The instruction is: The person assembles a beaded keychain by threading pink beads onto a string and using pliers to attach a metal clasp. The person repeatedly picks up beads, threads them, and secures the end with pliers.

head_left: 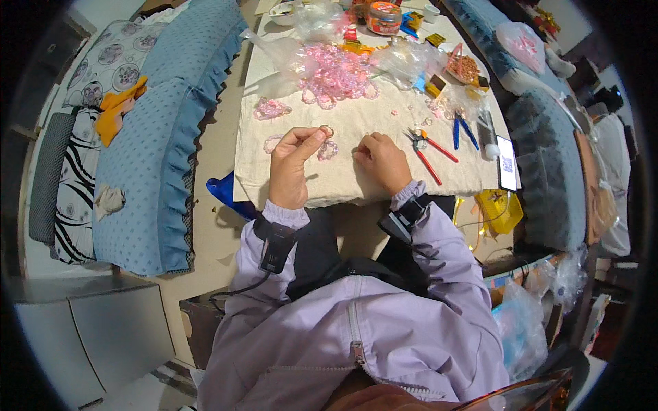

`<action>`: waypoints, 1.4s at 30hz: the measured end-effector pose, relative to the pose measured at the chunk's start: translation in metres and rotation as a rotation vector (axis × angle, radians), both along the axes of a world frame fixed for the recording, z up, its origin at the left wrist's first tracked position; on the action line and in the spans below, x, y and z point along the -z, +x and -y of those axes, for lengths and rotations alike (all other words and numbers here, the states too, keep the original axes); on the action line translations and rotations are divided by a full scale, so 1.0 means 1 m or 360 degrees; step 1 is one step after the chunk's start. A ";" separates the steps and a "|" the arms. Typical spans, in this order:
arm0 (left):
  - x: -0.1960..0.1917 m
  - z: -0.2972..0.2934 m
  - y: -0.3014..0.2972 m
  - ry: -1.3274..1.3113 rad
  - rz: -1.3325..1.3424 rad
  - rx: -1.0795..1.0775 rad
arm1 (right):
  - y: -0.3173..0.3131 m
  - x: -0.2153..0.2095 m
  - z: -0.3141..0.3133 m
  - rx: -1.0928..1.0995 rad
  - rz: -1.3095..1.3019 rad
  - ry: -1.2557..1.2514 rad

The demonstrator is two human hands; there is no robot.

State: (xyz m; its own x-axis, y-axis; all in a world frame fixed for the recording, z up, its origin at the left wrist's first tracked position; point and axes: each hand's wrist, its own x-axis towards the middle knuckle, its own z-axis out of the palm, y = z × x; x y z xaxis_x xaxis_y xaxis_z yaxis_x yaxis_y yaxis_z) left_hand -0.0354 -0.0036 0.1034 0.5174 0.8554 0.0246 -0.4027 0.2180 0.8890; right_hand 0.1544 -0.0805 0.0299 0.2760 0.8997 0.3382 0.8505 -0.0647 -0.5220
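Observation:
My left hand point(293, 163) is raised over the cloth-covered table point(253, 171), thumb and forefinger pinching a small reddish-gold ring point(328, 129). My right hand point(384, 162) rests on the cloth with its fingers curled together; whatever is under the fingertips, if anything, is hidden. Between the hands lies a pink and lilac bead bracelet point(328, 151). Another beaded loop point(271, 143) shows partly behind my left hand. Farther off, a small bunch of pink beads point(271, 108) sits beside a large heap of pink bead bracelets point(336, 72).
Red-handled pliers point(429, 164) and blue-handled pliers point(465, 131) lie right of my right hand. A phone point(506, 164) rests at the right edge. Clear plastic bags point(397, 65), a jar point(383, 18) and a basket of small brown pieces point(464, 67) occupy the far side.

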 end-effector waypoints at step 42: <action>0.027 0.025 0.046 -0.0057 -0.0161 0.0099 | 0.002 -0.036 0.031 -0.0446 -0.1800 0.0432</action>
